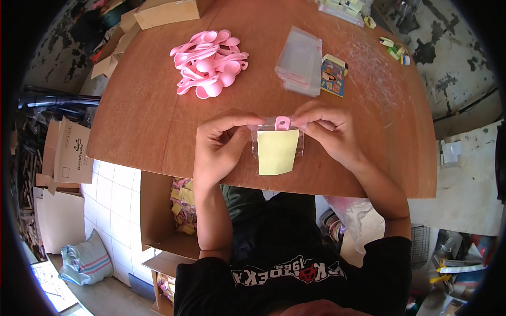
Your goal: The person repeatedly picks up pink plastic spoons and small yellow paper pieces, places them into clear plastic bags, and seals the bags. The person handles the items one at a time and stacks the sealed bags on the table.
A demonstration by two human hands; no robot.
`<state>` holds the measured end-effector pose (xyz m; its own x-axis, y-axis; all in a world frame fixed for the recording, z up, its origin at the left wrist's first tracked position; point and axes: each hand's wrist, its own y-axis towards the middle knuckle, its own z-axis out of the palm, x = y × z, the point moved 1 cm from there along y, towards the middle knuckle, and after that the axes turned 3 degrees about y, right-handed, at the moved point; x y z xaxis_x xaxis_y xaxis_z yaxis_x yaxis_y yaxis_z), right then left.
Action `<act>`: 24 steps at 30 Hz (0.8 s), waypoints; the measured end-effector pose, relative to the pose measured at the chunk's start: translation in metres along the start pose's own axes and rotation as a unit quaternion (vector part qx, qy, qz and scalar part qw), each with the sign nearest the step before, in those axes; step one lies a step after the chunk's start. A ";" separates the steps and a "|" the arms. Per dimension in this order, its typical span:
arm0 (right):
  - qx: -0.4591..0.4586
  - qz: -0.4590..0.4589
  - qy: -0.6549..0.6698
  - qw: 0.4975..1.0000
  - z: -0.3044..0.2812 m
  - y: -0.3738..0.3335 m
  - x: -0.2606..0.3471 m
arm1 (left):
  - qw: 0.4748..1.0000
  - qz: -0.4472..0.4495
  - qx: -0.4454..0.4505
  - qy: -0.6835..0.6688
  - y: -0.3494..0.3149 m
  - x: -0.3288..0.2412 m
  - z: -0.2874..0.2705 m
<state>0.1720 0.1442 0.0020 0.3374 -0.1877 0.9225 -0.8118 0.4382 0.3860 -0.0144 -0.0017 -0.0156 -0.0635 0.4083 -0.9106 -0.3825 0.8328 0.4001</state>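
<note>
Near the table's front edge, a small clear plastic bag (300, 144) is stretched upright between my hands. Inside it sits a pale yellow card (277, 152), with the holed end of a pink spoon (282, 124) showing above; the card hides the rest of the spoon. My left hand (217, 147) pinches the bag's top left corner between thumb and fingers. At the top right corner, my right hand (332, 131) pinches it likewise. Farther off lie a heap of pink spoons (211, 62), a stack of clear bags (298, 55) and a pile of colourful printed cards (332, 78).
Thin clear plastic strips (375, 73) litter the brown table (139, 118) at right. A cardboard box (169, 15) stands at its far left edge. Below the table, left of my legs, an open carton (155, 210) contains several yellow-and-pink packets (183, 205).
</note>
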 end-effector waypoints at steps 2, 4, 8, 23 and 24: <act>0.009 0.001 -0.001 1.000 0.000 0.000 0.001 | 1.000 -0.019 0.000 -0.012 0.000 -0.003 0.001; 0.012 0.009 -0.010 1.000 0.002 0.001 0.003 | 1.000 -0.015 0.002 -0.002 0.000 -0.001 -0.001; 0.014 0.012 0.005 1.000 0.001 0.000 0.004 | 1.000 -0.003 0.016 0.002 -0.001 0.002 -0.006; 0.039 0.065 0.047 0.996 0.025 -0.008 -0.004 | 0.991 -0.102 0.039 0.073 -0.031 -0.019 -0.013; 0.057 0.085 0.030 0.994 0.019 -0.012 -0.005 | 0.986 -0.156 0.031 0.049 -0.041 -0.021 -0.011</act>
<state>0.1706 0.1235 -0.0077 0.2153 -0.0649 0.9744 -0.9070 0.3566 0.2241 -0.0078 -0.0483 -0.0140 -0.0411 0.0924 -0.9949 -0.3406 0.9348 0.1009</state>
